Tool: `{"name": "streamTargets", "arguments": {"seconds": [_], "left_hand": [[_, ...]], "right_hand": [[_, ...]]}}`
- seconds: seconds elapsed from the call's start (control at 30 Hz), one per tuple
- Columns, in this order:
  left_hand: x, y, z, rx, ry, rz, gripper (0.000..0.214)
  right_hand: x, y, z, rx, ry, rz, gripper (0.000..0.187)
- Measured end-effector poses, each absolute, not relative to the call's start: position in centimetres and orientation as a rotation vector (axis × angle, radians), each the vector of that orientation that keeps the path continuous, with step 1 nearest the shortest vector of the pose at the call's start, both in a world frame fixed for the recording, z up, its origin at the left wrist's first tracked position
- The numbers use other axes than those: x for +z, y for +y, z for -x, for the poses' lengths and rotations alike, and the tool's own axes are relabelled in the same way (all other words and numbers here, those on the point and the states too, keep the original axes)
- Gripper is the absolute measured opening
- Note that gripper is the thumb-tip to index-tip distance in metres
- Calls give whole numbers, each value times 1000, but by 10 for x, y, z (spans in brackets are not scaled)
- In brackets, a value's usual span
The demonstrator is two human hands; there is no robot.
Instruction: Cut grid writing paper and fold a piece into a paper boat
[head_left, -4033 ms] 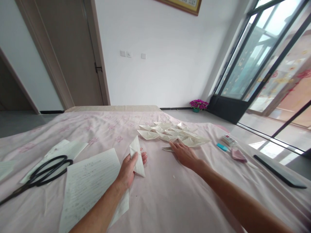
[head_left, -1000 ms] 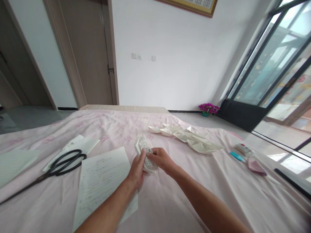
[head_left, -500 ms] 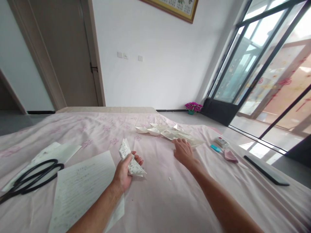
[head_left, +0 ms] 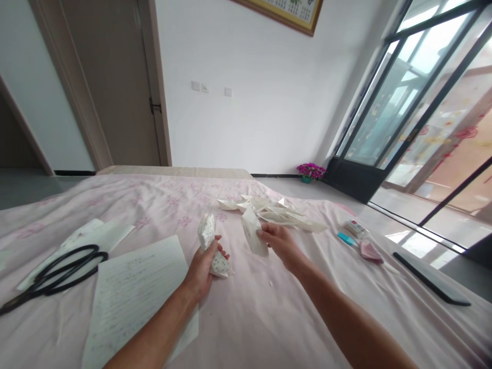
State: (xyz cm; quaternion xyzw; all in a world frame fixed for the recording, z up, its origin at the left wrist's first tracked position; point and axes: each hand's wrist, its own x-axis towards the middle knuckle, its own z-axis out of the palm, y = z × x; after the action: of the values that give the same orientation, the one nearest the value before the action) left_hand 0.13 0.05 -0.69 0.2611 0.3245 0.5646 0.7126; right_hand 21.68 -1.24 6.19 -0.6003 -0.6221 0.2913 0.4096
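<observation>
My left hand (head_left: 205, 264) is closed round a folded paper piece (head_left: 207, 230) with dark writing on it, its two ends sticking out above and below the fingers. Between the thumb and fingers of my right hand (head_left: 282, 243) is a pale folded paper (head_left: 253, 233), held upright just above the cloth. Behind it lies a pile of folded papers (head_left: 286, 214) with pointed ends. A gap separates the two held pieces.
Left of my hands lie a written sheet (head_left: 138, 287), more paper (head_left: 111, 236) and black-handled scissors (head_left: 69, 271). To the right are a blue item (head_left: 346, 238), an eraser-like block (head_left: 355, 229), a pink scrap (head_left: 370, 252) and a dark-edged flat object (head_left: 430, 279). A pink cloth (head_left: 246, 323) covers the surface.
My right hand has drawn back from the pile toward the left hand, now with a folded paper in its grip. The left hand's paper has turned slightly. The view has shifted a little.
</observation>
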Motion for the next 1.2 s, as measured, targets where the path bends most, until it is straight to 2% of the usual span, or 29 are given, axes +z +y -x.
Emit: {"name": "streamTargets", "arguments": {"seconds": [0.1,0.2,0.3,0.43,0.7,0.77,0.83,0.87,0.97,1.07,1.13,1.2], "left_hand": [[-2,-3,-4,1256,680,-614,50],[3,-7,-4,1237,616,-648,55],[4,-8,-3,1193,568,-627,55],[5,-8,0,1131,523,-652,43],[1,-11,-6,1225,650,-628,38],[-1,-10,-7,1244,660,-592,36],[-1,-8,-6,1262,687,-536,33],[-2,-6,-5,1272,705,-510,32],[-2,-3,-3,1298,737,-489,35],[-2,-1,-1,1299,760,-466,37],[-2,0,-1,1298,776,-440,34],[-3,1,-2,1295,776,-440,31]], "right_hand": [[58,-19,-169,1105,-1380,1248,31],[50,-19,-139,1216,-1354,1230,31],[39,-12,-127,1220,-1366,1224,31],[30,-2,-126,1188,-1389,1236,29],[18,-3,-130,1095,-1563,1278,20],[18,2,-140,963,-1724,1353,20],[22,13,-161,605,-1906,1557,21],[25,19,-175,321,-1944,1719,23],[33,40,-224,-34,-1831,1933,44],[37,57,-266,-219,-1801,2061,69],[35,64,-284,-265,-1836,2107,73],[32,68,-293,-269,-1876,2129,70]]}}
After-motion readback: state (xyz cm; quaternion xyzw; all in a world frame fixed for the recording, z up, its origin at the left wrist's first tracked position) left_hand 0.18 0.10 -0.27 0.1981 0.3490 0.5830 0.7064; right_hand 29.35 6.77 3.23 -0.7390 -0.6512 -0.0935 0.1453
